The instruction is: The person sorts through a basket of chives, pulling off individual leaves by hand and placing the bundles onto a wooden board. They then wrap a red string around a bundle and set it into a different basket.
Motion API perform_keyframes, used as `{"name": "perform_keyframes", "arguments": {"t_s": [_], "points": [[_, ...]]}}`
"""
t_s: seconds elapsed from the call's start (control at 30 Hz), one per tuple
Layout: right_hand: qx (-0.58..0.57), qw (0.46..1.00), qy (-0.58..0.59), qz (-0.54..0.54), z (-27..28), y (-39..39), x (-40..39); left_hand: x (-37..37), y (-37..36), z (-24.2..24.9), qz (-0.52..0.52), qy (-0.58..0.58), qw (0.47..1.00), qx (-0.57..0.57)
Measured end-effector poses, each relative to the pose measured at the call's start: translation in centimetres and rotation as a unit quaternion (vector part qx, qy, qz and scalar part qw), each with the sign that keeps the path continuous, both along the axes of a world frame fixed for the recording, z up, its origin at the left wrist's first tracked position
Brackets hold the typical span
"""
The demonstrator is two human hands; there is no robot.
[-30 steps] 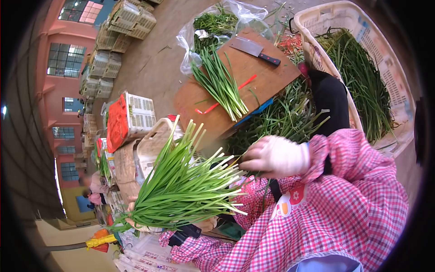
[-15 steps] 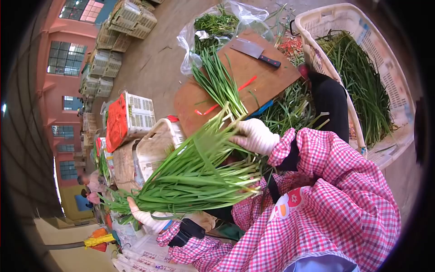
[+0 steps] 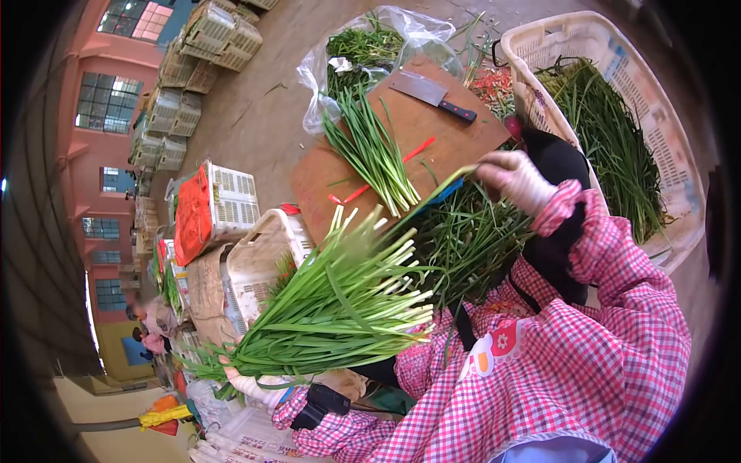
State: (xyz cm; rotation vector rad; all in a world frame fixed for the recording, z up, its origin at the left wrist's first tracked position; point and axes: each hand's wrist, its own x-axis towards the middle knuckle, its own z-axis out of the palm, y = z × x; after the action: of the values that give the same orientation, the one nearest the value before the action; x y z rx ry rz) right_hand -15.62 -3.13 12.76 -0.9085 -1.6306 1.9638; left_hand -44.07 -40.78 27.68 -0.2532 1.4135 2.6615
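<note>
In the head view, your left hand [image 3: 251, 387] grasps the green bunch [image 3: 324, 312] by its leafy end, on your side of the board [image 3: 478, 127]; your right hand [image 3: 519, 180] pinches a yellowish leaf [image 3: 454, 180] near the board. The bunch looks light, bendy, easily bruised: hold its leaves loosely.

On the wooden board [image 3: 432, 123] lie one knife [image 3: 421, 88], one bundle of green stalks [image 3: 370, 150] and two visible stretches of red ribbon [image 3: 419, 149]. Just past its far end sits one plastic bag [image 3: 312, 89]; to its right, one large crate [image 3: 656, 96]; nearest its left, two crates [image 3: 238, 193]. On its near side are two hands, one left hand [image 3: 258, 389] and one right hand [image 3: 515, 177], one fanned bunch [image 3: 332, 309] and one strand [image 3: 449, 185].
</note>
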Motion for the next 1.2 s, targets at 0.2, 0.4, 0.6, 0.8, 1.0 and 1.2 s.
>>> {"name": "perform_keyframes", "arguments": {"t_s": [0.2, 0.4, 0.6, 0.8, 1.0, 1.2], "points": [[0.048, 0.963, 0.109, -0.24, 0.8, 4.7, 6.3, 0.3, -0.6, 0.2, 0.063, 0.002, 0.997, -0.048], [0.45, 0.743, -0.317, 0.379, 7.2, 0.1, 7.6, -1.9, -3.3, -1.5, 0.014, 0.013, 1.0, 0.013], [0.337, 0.903, -0.094, 0.25, 5.1, -7.1, -1.6, -1.0, -2.5, -1.7, -0.027, 0.003, 0.999, 0.039], [0.124, 0.958, -0.007, 0.259, 3.6, -12.7, -9.4, 0.0, -1.9, -2.2, -0.061, 0.01, 0.996, 0.059], [-0.237, 0.905, 0.143, 0.322, 3.5, -11.8, -7.7, -0.2, -2.2, -1.9, -0.024, 0.008, 0.999, 0.034], [-0.06, 0.883, -0.074, 0.46, 1.2, -4.0, 0.3, -3.0, -5.9, -1.7, 0.077, 0.028, 0.994, 0.072]]}}
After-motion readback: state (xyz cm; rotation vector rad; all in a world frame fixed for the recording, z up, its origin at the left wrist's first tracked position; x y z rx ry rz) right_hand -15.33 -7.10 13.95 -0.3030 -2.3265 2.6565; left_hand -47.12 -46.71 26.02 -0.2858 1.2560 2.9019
